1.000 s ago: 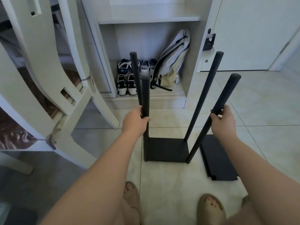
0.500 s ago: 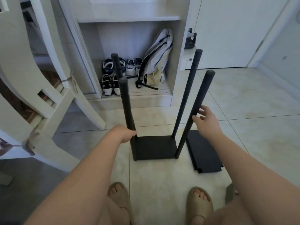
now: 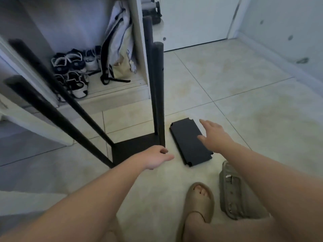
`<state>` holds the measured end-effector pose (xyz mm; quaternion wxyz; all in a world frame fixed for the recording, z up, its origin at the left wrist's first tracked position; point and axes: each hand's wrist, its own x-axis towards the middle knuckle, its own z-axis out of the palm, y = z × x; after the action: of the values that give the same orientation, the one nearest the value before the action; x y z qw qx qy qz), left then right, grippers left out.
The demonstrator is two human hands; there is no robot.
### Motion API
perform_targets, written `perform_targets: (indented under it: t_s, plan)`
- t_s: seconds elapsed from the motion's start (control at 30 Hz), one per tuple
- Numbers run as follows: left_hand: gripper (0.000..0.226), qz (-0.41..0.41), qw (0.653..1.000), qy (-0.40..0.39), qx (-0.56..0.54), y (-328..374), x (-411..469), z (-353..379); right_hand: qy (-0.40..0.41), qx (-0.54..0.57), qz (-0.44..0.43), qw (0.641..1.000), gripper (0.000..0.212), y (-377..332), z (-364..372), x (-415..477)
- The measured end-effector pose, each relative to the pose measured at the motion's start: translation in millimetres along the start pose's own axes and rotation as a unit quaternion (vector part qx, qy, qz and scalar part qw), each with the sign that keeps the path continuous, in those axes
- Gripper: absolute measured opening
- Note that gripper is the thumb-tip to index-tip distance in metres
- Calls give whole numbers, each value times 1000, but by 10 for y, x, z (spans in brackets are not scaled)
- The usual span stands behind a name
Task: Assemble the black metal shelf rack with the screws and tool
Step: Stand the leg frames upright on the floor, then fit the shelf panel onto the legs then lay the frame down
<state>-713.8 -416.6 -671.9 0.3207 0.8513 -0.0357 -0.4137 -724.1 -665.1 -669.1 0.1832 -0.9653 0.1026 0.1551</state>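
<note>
- Black metal rack frame (image 3: 134, 151) stands on the pale floor tiles (image 3: 244, 109): its bottom shelf lies flat and four poles rise from its corners.
- Two right poles (image 3: 159, 95) stand nearly upright, one behind the other; the two left poles (image 3: 52, 116) appear to lean away to the left in this wide-angle view.
- A loose black shelf panel (image 3: 189, 142) lies flat on the tiles just to the right of the frame, apart from it, with notched corners.
- The left hand (image 3: 155, 158) hangs near the foot of the nearest right pole, fingers loosely curled and holding nothing.
- The right hand (image 3: 215, 135) reaches out over the loose panel's right edge with fingers straight and spread; whether it touches the panel cannot be told.
- A foot in a tan slide sandal (image 3: 201, 199) stands in front of the panel, with a grey-green sandal (image 3: 232, 189) just to its right.
- Behind the frame, an open white cabinet (image 3: 138, 49) holds sneakers (image 3: 73, 70) and a pale backpack (image 3: 118, 41) leaning against its side wall.
</note>
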Motion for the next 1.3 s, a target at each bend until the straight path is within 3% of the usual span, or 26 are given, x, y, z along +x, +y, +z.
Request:
perform_targets:
  t_s: [0.17,0.3,0.43,0.53,0.63,0.77,0.87,1.0,1.2,1.3]
  plan:
    - [72,-56,994,-8,-97,42,994,516,-33,-45,32,998,66,565,318,536]
    - [82,-93,987,31,-129,63,1838,887,-58,-53,45,996,66,916,674,1120]
    - [63,-126,971,94,-178,-6,2569,1219,-76,-35,57,995,66,1167,1066,1676]
    - [59,-139,964,161,-161,-52,2863,1405,-99,39,96,990,63,1308,1315,1986]
    - [55,-101,965,202,-134,44,3027,1528,-112,153,169,967,50,1477,1483,2134]
    - [47,-31,974,179,-137,410,3347,1555,-49,255,229,938,37,1803,1450,2183]
    - [48,6,983,155,-100,751,3571,1591,-11,358,292,887,14,2114,1303,2154]
    - [56,27,992,80,-95,1122,3711,1794,24,428,362,828,19,2447,1127,2065]
    - [50,49,989,54,-132,1348,3665,1817,44,496,366,786,30,2643,955,1938]
    - [52,71,985,72,-143,1477,3504,1680,79,516,341,782,27,2582,757,1868]
